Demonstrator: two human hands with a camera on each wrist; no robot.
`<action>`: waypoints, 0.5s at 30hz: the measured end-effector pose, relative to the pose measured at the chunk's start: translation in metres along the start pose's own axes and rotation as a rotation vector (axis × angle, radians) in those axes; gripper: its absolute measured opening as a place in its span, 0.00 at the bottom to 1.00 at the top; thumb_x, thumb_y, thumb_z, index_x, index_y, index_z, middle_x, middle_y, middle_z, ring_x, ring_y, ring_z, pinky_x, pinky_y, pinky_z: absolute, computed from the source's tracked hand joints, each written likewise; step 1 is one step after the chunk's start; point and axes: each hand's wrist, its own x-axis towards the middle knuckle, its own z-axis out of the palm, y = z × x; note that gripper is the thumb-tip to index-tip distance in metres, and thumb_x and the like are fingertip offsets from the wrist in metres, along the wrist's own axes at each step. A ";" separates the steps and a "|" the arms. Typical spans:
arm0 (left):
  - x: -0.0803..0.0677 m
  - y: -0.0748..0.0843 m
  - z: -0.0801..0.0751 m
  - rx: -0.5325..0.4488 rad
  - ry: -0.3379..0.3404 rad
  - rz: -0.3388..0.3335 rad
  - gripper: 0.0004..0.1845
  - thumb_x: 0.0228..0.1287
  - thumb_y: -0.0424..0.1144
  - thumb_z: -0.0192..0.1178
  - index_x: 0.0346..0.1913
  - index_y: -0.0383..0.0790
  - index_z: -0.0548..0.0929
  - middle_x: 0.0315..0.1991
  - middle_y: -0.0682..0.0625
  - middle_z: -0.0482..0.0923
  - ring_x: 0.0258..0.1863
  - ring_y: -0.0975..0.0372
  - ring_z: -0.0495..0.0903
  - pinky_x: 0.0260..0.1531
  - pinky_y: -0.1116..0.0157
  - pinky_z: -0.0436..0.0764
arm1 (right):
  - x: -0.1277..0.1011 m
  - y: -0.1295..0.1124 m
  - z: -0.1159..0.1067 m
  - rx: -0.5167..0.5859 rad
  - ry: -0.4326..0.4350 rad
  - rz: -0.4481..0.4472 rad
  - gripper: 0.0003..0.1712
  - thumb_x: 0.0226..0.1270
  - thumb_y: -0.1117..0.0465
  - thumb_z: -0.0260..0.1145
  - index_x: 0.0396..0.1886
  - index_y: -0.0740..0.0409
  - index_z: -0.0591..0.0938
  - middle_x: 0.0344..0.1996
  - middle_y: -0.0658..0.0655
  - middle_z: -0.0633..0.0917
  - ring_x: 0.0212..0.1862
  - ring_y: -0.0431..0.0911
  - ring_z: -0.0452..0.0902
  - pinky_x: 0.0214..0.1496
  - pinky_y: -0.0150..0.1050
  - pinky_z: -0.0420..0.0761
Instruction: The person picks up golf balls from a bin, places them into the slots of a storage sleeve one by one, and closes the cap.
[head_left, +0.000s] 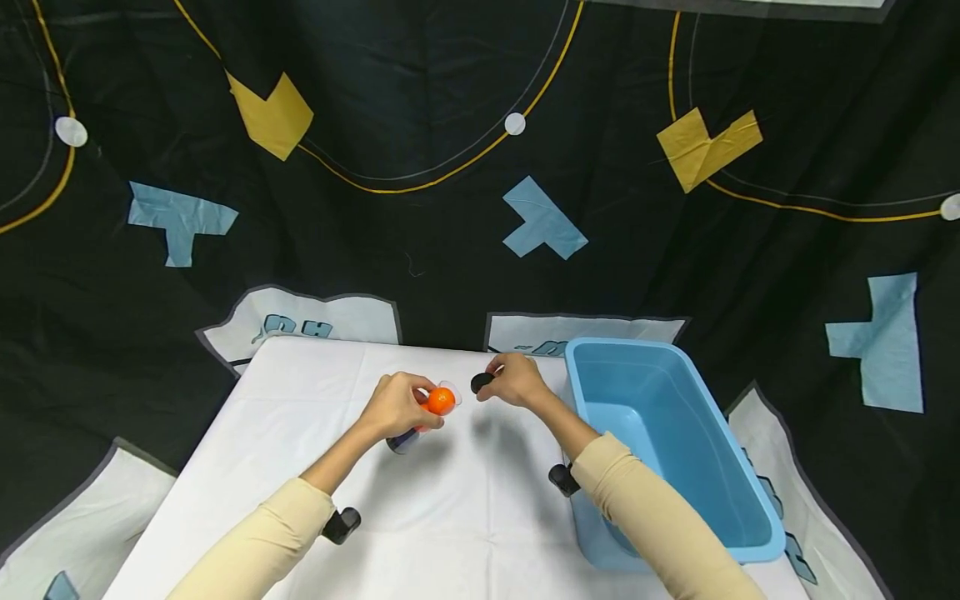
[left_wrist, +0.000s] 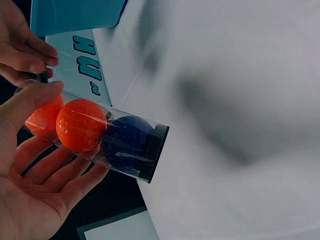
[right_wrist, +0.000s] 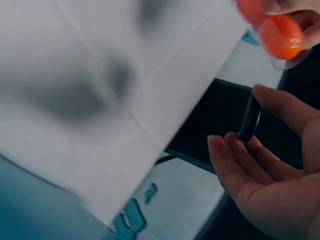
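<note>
My left hand (head_left: 397,406) grips a clear plastic tube (left_wrist: 112,160) above the white table. Inside it sit two orange balls (left_wrist: 81,125) and a dark blue ball (left_wrist: 127,143), the blue one at the black-capped end. The tube's other end is uncapped and faces my right hand (head_left: 517,381). Between thumb and fingertips, the right hand pinches a round black lid (right_wrist: 249,117), held apart from the tube. In the head view the tube's blue end (head_left: 402,440) points toward me and its orange end away.
A light blue plastic tub (head_left: 675,450) stands on the right side of the white-covered table (head_left: 300,417), under my right forearm. Behind the table hangs a black cloth (head_left: 420,242) with yellow and blue shapes.
</note>
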 end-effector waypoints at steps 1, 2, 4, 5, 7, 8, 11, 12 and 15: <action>0.000 0.001 0.000 0.001 -0.001 0.002 0.23 0.41 0.40 0.82 0.45 0.38 0.90 0.34 0.45 0.89 0.33 0.59 0.84 0.33 0.62 0.85 | -0.003 -0.002 -0.004 -0.003 -0.020 -0.011 0.21 0.49 0.60 0.81 0.42 0.59 0.85 0.39 0.59 0.87 0.43 0.51 0.79 0.41 0.39 0.80; 0.001 0.001 0.001 0.002 -0.002 0.003 0.23 0.40 0.40 0.82 0.44 0.39 0.90 0.34 0.46 0.89 0.33 0.58 0.84 0.33 0.62 0.85 | -0.006 -0.004 -0.007 -0.005 -0.037 -0.023 0.21 0.49 0.60 0.81 0.43 0.59 0.85 0.39 0.59 0.87 0.42 0.51 0.80 0.40 0.39 0.81; 0.002 0.002 0.002 0.003 -0.004 0.006 0.23 0.40 0.40 0.82 0.44 0.39 0.90 0.34 0.46 0.89 0.33 0.58 0.84 0.32 0.63 0.84 | -0.012 -0.007 -0.013 -0.005 -0.061 -0.046 0.21 0.48 0.61 0.82 0.42 0.59 0.85 0.39 0.58 0.87 0.40 0.50 0.80 0.39 0.38 0.81; 0.002 0.003 0.002 0.001 -0.006 0.007 0.23 0.40 0.40 0.82 0.44 0.39 0.90 0.33 0.46 0.89 0.33 0.58 0.84 0.32 0.63 0.84 | -0.015 -0.008 -0.015 -0.008 -0.070 -0.053 0.20 0.48 0.61 0.82 0.42 0.59 0.85 0.39 0.58 0.87 0.41 0.50 0.80 0.39 0.38 0.81; 0.002 0.005 0.004 0.002 -0.009 0.010 0.23 0.40 0.40 0.82 0.44 0.40 0.90 0.33 0.46 0.89 0.33 0.58 0.84 0.32 0.64 0.84 | -0.020 -0.009 -0.017 -0.018 -0.082 -0.067 0.20 0.48 0.61 0.82 0.41 0.59 0.86 0.40 0.58 0.87 0.44 0.51 0.78 0.40 0.38 0.80; 0.002 0.005 0.004 0.005 -0.009 0.013 0.23 0.39 0.40 0.82 0.44 0.40 0.90 0.33 0.46 0.89 0.33 0.58 0.84 0.32 0.64 0.84 | -0.022 -0.009 -0.018 -0.023 -0.085 -0.075 0.20 0.47 0.61 0.82 0.40 0.59 0.86 0.40 0.58 0.87 0.45 0.51 0.77 0.40 0.38 0.79; 0.002 0.008 0.006 0.007 -0.015 0.015 0.23 0.39 0.39 0.83 0.43 0.40 0.91 0.33 0.46 0.89 0.33 0.58 0.84 0.32 0.64 0.83 | -0.027 -0.010 -0.019 -0.036 -0.091 -0.092 0.19 0.47 0.62 0.82 0.39 0.58 0.86 0.39 0.57 0.88 0.49 0.52 0.75 0.40 0.38 0.77; 0.002 0.009 0.007 0.010 -0.017 0.015 0.23 0.39 0.39 0.83 0.43 0.40 0.90 0.33 0.46 0.89 0.33 0.58 0.84 0.32 0.64 0.83 | -0.028 -0.010 -0.019 -0.037 -0.093 -0.096 0.19 0.47 0.62 0.82 0.39 0.58 0.86 0.39 0.57 0.88 0.49 0.52 0.75 0.40 0.38 0.77; 0.003 0.012 0.009 0.012 -0.023 0.018 0.23 0.39 0.40 0.83 0.43 0.40 0.91 0.33 0.46 0.89 0.33 0.58 0.84 0.32 0.64 0.83 | -0.030 -0.011 -0.020 -0.034 -0.094 -0.101 0.19 0.47 0.63 0.82 0.40 0.59 0.86 0.38 0.58 0.88 0.48 0.52 0.76 0.41 0.39 0.78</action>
